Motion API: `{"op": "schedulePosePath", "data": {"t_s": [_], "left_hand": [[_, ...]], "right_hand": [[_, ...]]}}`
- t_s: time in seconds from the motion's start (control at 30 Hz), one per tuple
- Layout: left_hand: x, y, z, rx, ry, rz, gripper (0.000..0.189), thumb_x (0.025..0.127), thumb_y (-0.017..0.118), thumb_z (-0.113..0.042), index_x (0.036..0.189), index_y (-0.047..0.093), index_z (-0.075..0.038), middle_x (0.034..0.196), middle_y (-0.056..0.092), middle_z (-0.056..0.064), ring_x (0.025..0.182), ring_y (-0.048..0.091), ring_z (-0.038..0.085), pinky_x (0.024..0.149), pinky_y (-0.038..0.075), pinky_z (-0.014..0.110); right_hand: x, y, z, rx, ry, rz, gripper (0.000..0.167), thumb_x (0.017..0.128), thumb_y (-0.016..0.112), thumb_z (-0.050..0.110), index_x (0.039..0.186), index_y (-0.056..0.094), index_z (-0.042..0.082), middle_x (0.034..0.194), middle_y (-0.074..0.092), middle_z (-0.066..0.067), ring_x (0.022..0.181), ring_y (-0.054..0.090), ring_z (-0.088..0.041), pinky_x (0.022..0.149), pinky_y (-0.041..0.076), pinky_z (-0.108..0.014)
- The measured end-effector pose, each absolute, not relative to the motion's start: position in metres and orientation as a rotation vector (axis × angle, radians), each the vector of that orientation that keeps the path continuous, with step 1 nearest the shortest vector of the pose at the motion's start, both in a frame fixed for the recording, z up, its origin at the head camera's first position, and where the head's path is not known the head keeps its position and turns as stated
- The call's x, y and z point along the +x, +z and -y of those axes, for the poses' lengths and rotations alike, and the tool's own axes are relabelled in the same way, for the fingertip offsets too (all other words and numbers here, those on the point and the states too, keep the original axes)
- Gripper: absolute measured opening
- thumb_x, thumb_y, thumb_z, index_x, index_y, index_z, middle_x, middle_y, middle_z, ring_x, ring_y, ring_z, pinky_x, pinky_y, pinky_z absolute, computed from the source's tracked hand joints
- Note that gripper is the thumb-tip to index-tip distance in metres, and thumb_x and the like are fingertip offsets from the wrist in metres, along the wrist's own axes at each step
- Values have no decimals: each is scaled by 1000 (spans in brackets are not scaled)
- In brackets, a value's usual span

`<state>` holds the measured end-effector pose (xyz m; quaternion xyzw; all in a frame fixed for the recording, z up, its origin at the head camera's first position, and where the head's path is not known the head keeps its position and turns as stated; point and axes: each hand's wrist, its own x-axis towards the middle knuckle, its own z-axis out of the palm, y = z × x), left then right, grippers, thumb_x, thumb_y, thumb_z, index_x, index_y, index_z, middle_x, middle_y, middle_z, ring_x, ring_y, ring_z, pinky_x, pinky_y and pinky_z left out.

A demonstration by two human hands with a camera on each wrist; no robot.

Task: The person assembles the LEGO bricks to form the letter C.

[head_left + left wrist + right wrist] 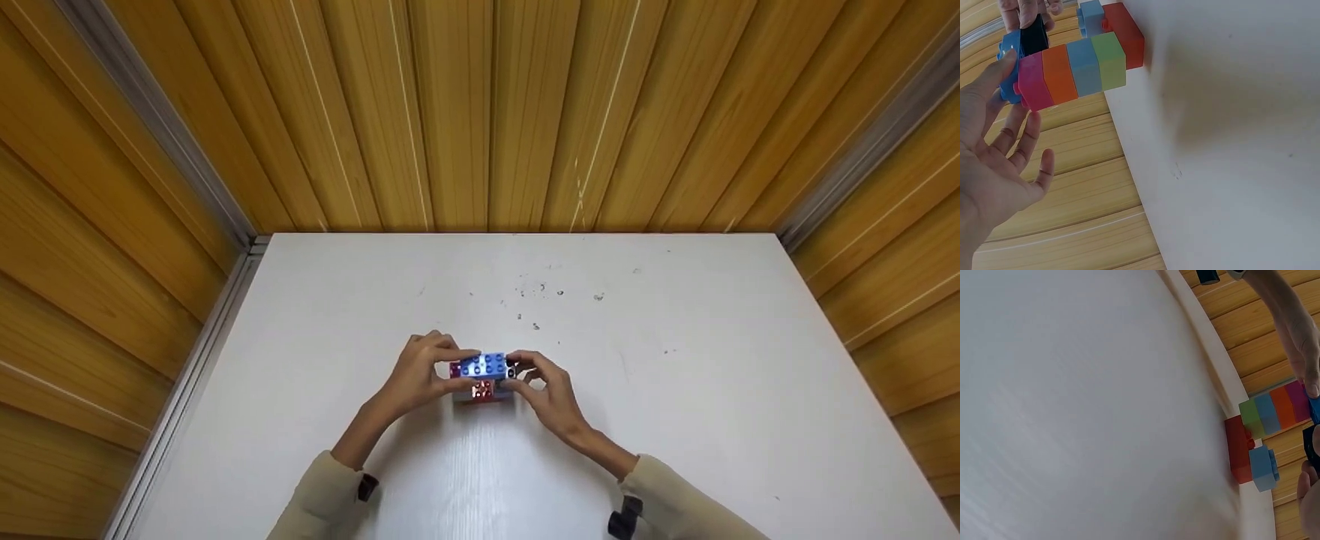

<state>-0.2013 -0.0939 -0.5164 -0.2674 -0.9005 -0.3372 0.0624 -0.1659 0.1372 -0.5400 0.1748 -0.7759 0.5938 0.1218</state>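
My left hand [424,375] pinches a blue brick [484,365] between thumb and fingers, its studs facing up. Under one end of it, a stacked column rises from the table: magenta [1036,81], orange [1059,73], light blue [1084,66] and lime green [1109,61] bricks on a red brick [1126,36]. A separate light blue brick [1264,468] also sits on the red one. My right hand [551,394] pinches a black brick [1034,40] right at the underside of the blue brick's other end. The right fingers are partly cut off in the right wrist view.
The white table [337,300] carries small dark marks and scuffs. Wood-patterned walls [487,112] stand behind it and at both sides, with metal corner strips [180,135]. Dark straps show at both sleeves [322,487].
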Motion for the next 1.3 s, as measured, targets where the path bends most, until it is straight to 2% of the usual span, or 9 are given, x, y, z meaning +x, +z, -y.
{"op": "schedulePosePath", "data": {"t_s": [0.37,0.6,0.7,0.77,0.87,1.0,1.1,1.17,1.3], "left_hand": [[-202,-518,93,-798,-1024,2715,44,74,92,-25,116,80,-20,88,69,0,87,57,16,88,42,39],[-202,-520,92,-783,-1040,2704,44,74,92,-26,116,80,-20,88,68,0,86,55,16,90,44,40],[-201,-521,92,-770,-1070,2705,43,75,91,-26,116,79,-20,89,68,0,86,56,17,89,44,40],[-199,-522,93,-774,-1099,2704,43,77,90,-27,118,79,-20,91,69,0,88,58,19,89,45,40],[-196,-525,97,-795,-1200,2703,45,81,87,-27,125,75,-21,104,71,2,99,62,22,92,50,43],[-193,-535,103,-826,-1358,2693,60,84,84,-21,140,63,-18,122,70,7,111,64,24,95,55,49],[-192,-544,106,-828,-1456,2679,63,88,81,-16,146,57,-13,126,70,10,110,66,26,93,56,51],[-191,-548,107,-824,-1510,2665,58,91,77,-16,145,57,-11,127,70,11,110,67,28,91,56,52],[-190,-554,105,-802,-1602,2665,49,96,72,-23,142,59,-11,126,71,10,110,67,29,92,56,50]], "right_hand": [[-167,-543,-138,485,1787,2266,31,85,74,-6,116,67,-8,107,73,-17,90,66,-35,74,50,-20],[-169,-543,-139,494,1822,2261,31,86,74,-7,117,68,-8,109,73,-18,92,66,-14,75,49,-18],[-170,-544,-140,487,1825,2267,32,85,74,-7,117,68,-8,109,73,-18,92,66,-12,75,50,-18],[-171,-545,-141,485,1825,2274,32,84,75,-7,116,68,-7,110,73,-18,91,66,-14,76,51,-18],[-171,-545,-142,489,1827,2290,34,84,76,-6,116,68,-7,111,73,-18,91,67,-17,77,54,-20],[-171,-545,-147,503,1830,2307,35,84,77,-5,117,68,-6,112,73,-18,92,67,-18,78,55,-22],[-169,-544,-150,499,1804,2312,35,83,78,-4,116,68,-5,111,73,-17,90,67,-23,76,55,-23],[-168,-542,-152,482,1794,2313,34,83,79,-3,115,69,-4,109,74,-17,89,67,-27,74,54,-25],[-168,-543,-156,399,1801,2345,30,84,79,-1,113,71,-3,105,74,-15,86,65,-18,72,51,-24]]}}
